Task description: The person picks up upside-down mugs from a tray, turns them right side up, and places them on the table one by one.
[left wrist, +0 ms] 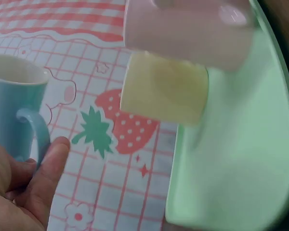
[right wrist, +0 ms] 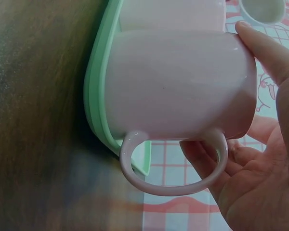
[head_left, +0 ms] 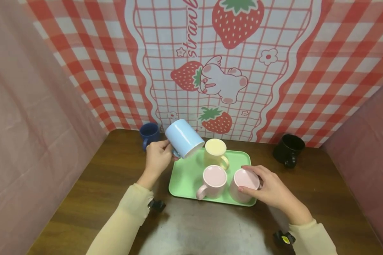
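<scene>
My left hand point(head_left: 157, 156) grips a light blue mug point(head_left: 183, 136) by its handle. The mug is tilted in the air over the back left of a light green tray point(head_left: 186, 180), its white-lined mouth pointing down and to the right. Around the base of an upturned pink mug point(head_left: 242, 193), at the tray's front right, my right hand point(head_left: 269, 187) curls its thumb and fingers. This mug's handle point(right wrist: 173, 188) shows in the right wrist view. Beside it stands another upturned pink mug point(head_left: 214, 177), with an upturned yellow mug point(head_left: 215, 148) behind.
A dark blue mug point(head_left: 149, 132) stands at the back left of the wooden table point(head_left: 92, 184). At the back right is a black mug point(head_left: 288, 148). A strawberry-patterned cloth point(head_left: 223, 81) hangs behind, and pink curtains point(head_left: 35, 141) close off the sides.
</scene>
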`<state>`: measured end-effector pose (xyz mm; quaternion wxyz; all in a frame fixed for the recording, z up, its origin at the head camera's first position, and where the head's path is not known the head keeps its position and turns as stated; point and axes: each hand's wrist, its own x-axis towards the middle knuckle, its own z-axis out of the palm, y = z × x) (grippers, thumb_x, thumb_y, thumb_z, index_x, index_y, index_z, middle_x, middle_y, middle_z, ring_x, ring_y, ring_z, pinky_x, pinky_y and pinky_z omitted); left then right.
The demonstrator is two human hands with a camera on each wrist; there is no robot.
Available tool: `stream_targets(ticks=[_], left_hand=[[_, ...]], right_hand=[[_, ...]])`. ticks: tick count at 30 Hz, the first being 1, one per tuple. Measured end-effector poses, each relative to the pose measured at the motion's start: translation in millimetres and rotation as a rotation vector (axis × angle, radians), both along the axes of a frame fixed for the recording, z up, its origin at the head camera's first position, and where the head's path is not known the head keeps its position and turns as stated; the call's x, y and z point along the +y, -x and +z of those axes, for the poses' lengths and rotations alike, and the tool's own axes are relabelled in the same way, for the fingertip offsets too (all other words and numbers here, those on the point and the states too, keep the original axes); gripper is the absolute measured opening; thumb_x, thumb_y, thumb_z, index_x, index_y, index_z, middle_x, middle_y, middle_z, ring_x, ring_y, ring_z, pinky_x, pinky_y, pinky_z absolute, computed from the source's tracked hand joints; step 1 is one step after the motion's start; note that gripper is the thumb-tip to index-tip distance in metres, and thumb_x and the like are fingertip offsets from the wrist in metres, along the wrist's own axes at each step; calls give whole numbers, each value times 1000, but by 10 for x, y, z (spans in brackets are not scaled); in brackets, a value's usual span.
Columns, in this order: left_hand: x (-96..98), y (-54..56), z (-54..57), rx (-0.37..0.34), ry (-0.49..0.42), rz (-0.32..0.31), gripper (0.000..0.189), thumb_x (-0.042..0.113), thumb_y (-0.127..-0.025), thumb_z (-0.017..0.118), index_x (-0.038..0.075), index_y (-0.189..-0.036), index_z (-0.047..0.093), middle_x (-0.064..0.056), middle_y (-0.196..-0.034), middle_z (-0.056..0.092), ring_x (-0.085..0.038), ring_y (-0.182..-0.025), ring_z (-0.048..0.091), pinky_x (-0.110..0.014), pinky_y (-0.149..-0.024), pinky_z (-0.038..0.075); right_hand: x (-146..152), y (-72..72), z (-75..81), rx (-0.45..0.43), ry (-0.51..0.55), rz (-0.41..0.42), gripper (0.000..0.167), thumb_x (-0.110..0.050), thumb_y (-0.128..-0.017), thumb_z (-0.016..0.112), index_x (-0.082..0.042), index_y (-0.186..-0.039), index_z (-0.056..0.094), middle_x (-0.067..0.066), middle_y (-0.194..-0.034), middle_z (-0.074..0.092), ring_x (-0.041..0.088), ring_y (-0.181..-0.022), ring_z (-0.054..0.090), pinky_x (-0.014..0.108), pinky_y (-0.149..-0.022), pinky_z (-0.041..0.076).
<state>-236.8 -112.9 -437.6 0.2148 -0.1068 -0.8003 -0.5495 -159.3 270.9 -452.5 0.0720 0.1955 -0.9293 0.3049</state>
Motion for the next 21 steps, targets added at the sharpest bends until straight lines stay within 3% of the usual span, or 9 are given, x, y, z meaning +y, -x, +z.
stream_targets(ticks=[3,7,10,21], left_hand=[[110,22,-25,-89,-171,-58,28,-5,-101,56,-9,-101,83,-20,-68,75,-33,-53,74,-37,-51,62],[237,68,-76,-157,-363,-98,26,-5,-103,56,-14,-106,80,-24,-72,75,-20,-53,74,-38,-56,64],[324,92,-92,-202,-482,-113,23,-5,-103,59,-17,-106,78,-24,-72,75,-17,-54,75,-37,-56,64],[500,75,-139,-328,-732,-155,22,-4,-104,61,-23,-105,73,-18,-72,75,-19,-58,76,-34,-60,65]], right_hand=[[-4,-3,5,1,9,3,68,-38,-81,100,-11,-138,73,6,-121,74,21,-104,68,38,-83,58],[-15,-7,25,-7,21,8,68,-38,-81,100,-11,-138,73,6,-121,74,21,-104,68,36,-83,57],[-13,-11,40,-18,24,11,69,-38,-81,100,-11,-138,72,7,-123,74,22,-106,68,36,-84,57],[-47,-4,161,-85,-45,41,71,-40,-86,95,-2,-139,68,15,-127,72,30,-112,69,50,-89,59]])
